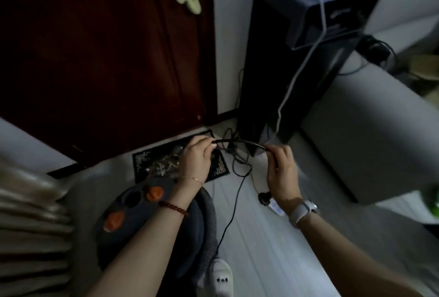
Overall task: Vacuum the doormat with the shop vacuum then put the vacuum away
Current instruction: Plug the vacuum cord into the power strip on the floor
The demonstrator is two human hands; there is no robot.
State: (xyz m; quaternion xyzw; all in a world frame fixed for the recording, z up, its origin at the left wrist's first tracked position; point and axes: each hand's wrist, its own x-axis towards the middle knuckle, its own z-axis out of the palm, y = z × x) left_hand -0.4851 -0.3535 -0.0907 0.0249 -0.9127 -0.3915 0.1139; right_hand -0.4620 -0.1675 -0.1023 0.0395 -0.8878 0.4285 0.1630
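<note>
Both hands worked the black power cord (240, 142) above the floor, just in front of the dark tower appliance (285, 71). The left hand (197, 156) had its fingertips pinched narrowly around 1 end of a taut stretch of cord, and the right hand (281, 168) was curled closed around the other end, so a short straight span ran between them. Below that span the rest of the cord hung in loose tangled loops, and 1 strand trailed down across the pale floor (261, 237) toward the shop vacuum (142, 211). A dark plug (264, 198) dangled just under the right wrist.

The shop vacuum sat low at the left forearm, a dark round drum with 2 orange fittings on its lid and a grey ribbed hose (209, 237) curving round its right side. The doormat (166, 161), black with light lettering, lay at the foot of the dark red door (107, 59), partly hidden by the left hand.

The cord looked thin, limp and light, likely to snag on itself, so gathering it in even loops seemed wiser than pulling. The drum probably weighed much more; its lid or a handle, not the soft hose, looked the safer place to lift
</note>
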